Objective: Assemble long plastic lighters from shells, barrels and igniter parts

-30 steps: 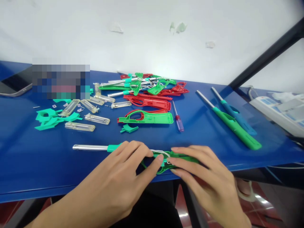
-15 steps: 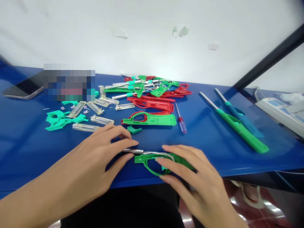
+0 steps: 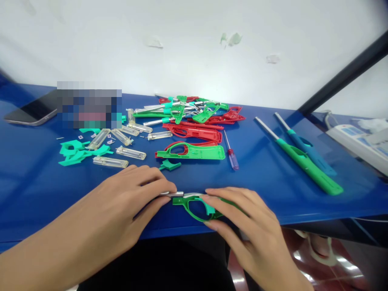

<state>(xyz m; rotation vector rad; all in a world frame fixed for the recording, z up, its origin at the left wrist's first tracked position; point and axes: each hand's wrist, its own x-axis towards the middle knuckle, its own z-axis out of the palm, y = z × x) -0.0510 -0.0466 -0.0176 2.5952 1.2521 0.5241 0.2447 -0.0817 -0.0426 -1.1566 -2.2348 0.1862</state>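
Observation:
A green lighter handle shell [image 3: 194, 205] with a trigger loop lies at the near edge of the blue table [image 3: 273, 178]. A silver metal tube [image 3: 172, 194] sticks out of its left end. My left hand [image 3: 121, 210] covers that tube, with thumb and fingers pinched on it. My right hand [image 3: 242, 218] presses down on the right part of the green shell, its fingers curled over it. Most of the tube is hidden under my left hand.
Loose parts fill the table's middle: green and red shells [image 3: 190, 151], clear fuel tanks [image 3: 110, 162], teal trigger pieces [image 3: 74, 151], a small screwdriver [image 3: 232, 155]. Two finished long lighters [image 3: 303, 161] lie at the right. A phone [image 3: 30, 111] at far left, a power strip [image 3: 360, 141] at far right.
My left hand slid left along the tube and now covers it. The shell and both hands have shifted a little on the near edge; the white wire over the shell no longer shows.

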